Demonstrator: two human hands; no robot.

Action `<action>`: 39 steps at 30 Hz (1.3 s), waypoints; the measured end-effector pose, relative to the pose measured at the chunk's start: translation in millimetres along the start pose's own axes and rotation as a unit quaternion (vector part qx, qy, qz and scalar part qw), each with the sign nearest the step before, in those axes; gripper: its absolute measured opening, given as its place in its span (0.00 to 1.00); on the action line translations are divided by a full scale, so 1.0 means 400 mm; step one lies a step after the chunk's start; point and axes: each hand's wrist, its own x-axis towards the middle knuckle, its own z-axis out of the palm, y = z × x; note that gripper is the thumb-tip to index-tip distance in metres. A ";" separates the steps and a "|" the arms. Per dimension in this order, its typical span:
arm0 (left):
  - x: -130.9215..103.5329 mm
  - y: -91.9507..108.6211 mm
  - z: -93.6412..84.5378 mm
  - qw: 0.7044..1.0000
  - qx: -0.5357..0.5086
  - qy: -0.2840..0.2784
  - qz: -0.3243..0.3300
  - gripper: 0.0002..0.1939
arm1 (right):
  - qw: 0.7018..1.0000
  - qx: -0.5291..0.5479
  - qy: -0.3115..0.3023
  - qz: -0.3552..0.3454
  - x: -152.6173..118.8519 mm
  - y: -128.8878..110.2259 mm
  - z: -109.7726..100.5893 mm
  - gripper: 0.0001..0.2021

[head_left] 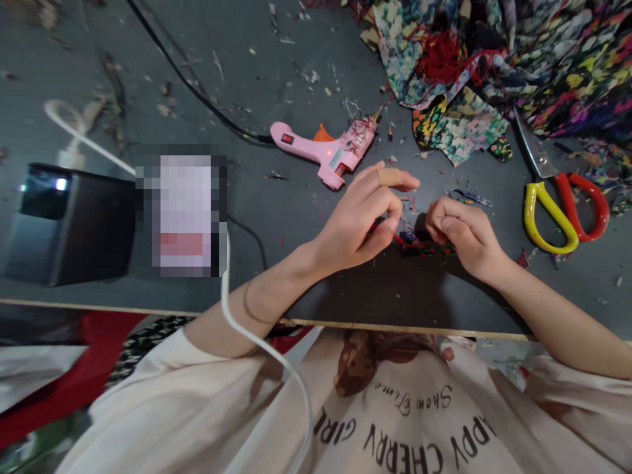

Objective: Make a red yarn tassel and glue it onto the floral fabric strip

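A small dark piece of floral fabric (419,250) lies between my hands, low over the table. My left hand (363,217) is closed in a pinch on a thin red cord (397,237) that runs to the fabric's left end; a bandage wraps one of its fingers. My right hand (467,237) has its fingers curled and closed on the right part of the fabric, hiding some of it. Just beyond my left hand lies a pink hot glue gun (320,150) with thread scraps stuck to its nozzle end. Small tweezers-like snips (471,196) lie beyond my right hand.
Large scissors (550,187) with a yellow and a red handle lie at right. Floral fabric (557,72) with tangled red thread (447,56) heaps at the back right. At left stand a black box-shaped device (74,224) and a blurred-out phone-like object (185,204). A white cable (257,339) crosses my left arm.
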 end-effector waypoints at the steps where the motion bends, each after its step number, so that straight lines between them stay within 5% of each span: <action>1: -0.001 0.000 0.000 1.000 -0.008 0.003 -0.001 0.12 | 1.000 0.012 0.004 0.008 0.000 0.001 -0.002 0.15; 6: -0.001 -0.002 0.000 1.000 -0.009 0.005 0.001 0.13 | 0.997 -0.038 0.058 0.033 0.009 -0.001 -0.005 0.19; 10: 0.000 -0.006 0.003 1.000 0.001 0.017 0.005 0.08 | 0.984 -0.114 0.137 -0.026 0.017 0.002 -0.003 0.05; 18: -0.002 -0.008 0.000 1.000 0.010 0.006 -0.005 0.12 | 0.972 -0.160 0.146 -0.091 0.008 0.004 0.005 0.09; 22: 0.010 0.010 0.000 0.991 -0.121 0.008 -0.051 0.18 | 0.973 -0.172 0.106 -0.112 0.004 -0.006 0.010 0.07; 28: 0.045 0.062 0.007 0.881 -0.417 -0.096 -0.201 0.21 | 0.961 -0.169 0.175 -0.129 0.007 -0.070 -0.011 0.06; 33: 0.045 0.088 0.044 0.803 -0.508 -0.155 -0.270 0.29 | 0.946 -0.238 0.181 -0.128 0.015 -0.119 -0.025 0.07; 36: 0.033 0.089 0.070 0.737 -0.580 -0.177 -0.297 0.28 | 0.933 -0.278 0.167 -0.158 0.019 -0.121 -0.016 0.06; 39: 0.023 0.089 0.083 0.705 -0.608 -0.180 -0.317 0.24 | 0.924 -0.317 0.154 -0.145 0.017 -0.108 -0.005 0.06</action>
